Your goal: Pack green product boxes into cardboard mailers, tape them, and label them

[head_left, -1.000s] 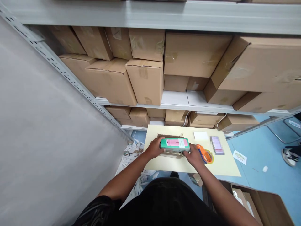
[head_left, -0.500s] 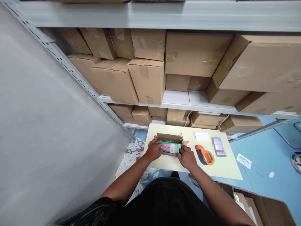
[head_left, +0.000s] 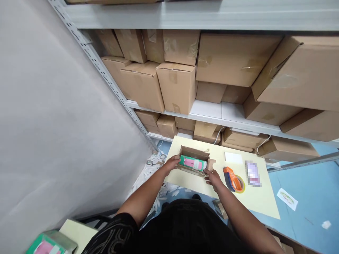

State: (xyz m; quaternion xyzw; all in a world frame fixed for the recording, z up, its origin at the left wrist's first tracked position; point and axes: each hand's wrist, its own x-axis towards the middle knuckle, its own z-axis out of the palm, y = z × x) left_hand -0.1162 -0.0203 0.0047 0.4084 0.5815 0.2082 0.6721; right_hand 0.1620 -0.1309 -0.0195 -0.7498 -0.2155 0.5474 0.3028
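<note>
No text can be read: the white label on the green-and-pink box is too small to make out, the pale print on the black sleeve forms no legible word, and the purple item on the bench is pixelated.

Both forearms reach forward — left grip curled, right grip partly spread.
</note>
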